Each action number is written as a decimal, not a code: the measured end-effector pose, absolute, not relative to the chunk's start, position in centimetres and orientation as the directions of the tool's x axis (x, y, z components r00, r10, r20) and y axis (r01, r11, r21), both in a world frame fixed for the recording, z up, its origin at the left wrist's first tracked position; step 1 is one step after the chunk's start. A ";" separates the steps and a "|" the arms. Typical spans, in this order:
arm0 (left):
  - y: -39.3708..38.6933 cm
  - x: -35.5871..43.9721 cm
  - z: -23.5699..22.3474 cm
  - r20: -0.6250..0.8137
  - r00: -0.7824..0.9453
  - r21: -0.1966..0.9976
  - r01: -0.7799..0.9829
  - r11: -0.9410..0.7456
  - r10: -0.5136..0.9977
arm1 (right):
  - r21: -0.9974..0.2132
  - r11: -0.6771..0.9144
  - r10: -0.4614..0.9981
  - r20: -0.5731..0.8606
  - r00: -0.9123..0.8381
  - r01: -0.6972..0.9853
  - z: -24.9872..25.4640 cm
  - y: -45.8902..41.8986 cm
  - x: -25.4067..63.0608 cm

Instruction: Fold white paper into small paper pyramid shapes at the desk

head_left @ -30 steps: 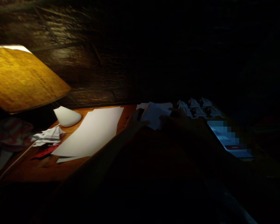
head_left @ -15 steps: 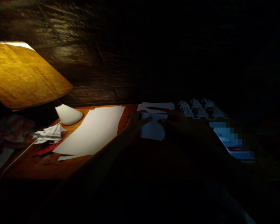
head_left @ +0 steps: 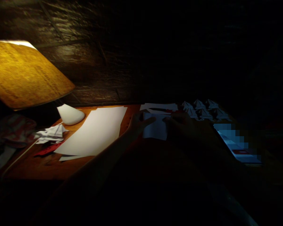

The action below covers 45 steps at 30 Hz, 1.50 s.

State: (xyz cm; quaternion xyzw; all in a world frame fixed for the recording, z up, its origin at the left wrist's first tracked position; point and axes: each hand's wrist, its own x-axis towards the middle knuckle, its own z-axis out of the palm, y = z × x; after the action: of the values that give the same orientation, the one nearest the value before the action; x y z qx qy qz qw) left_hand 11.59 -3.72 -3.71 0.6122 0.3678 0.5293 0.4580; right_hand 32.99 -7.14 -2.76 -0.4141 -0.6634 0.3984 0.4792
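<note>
Between my two hands is a small, roughly square piece of white paper (head_left: pixel 156 128), upright and facing me in deep shadow. My left hand (head_left: pixel 139 122) grips its left edge, the thumb laid across the front. At the upper right edge, my right hand (head_left: pixel 178 121) pinches the same paper with thumb and fingers. Most of the fingers behind the sheet are hidden. Just beyond the hands lie more white sheets (head_left: pixel 159 106) with a dark, narrow object across them, too dim to name.
A lit lamp with a yellow shade (head_left: pixel 30 75) and white base (head_left: pixel 70 115) stands left. Large white sheets (head_left: pixel 94 131) lie beside it, near a folded paper shape (head_left: pixel 52 134) and a red item (head_left: pixel 48 149). Several folded paper shapes (head_left: pixel 204 113) and a glowing screen (head_left: pixel 235 146) are right.
My right thumb has moved up and outward to the paper's upper right edge, leaving more of its front showing. My left hand keeps its hold. The view has shifted slightly.
</note>
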 end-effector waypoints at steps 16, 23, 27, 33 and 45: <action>-3.8 11.4 -3.4 0.323 0.203 0.946 -0.058 -0.318 0.924 | -0.952 0.293 0.955 0.286 -0.080 0.089 -2.6 -7.7 32.5; -3.8 11.1 -3.0 0.368 0.156 0.929 -0.018 -0.370 0.916 | -0.907 0.371 0.928 0.367 -0.059 0.198 -2.4 -7.4 33.1; -3.7 10.9 -2.9 0.382 0.141 0.923 -0.003 -0.386 0.913 | -0.899 0.374 0.926 0.374 -0.047 0.227 -2.5 -7.3 33.3; -3.6 10.8 -3.0 0.401 0.173 0.915 -0.033 -0.402 0.899 | -0.867 0.443 0.895 0.444 -0.049 0.228 -2.6 -7.2 33.5; -4.1 11.0 -2.5 0.408 0.210 0.910 -0.022 -0.413 0.888 | -0.853 0.449 0.889 0.456 -0.040 0.266 -2.5 -7.2 33.5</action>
State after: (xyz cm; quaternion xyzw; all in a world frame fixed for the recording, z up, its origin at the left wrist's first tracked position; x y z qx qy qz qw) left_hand 11.04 -4.05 -2.50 0.6502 0.3333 0.5327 0.4271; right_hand 33.51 -7.16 -2.52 -0.4374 -0.6602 0.2897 0.5375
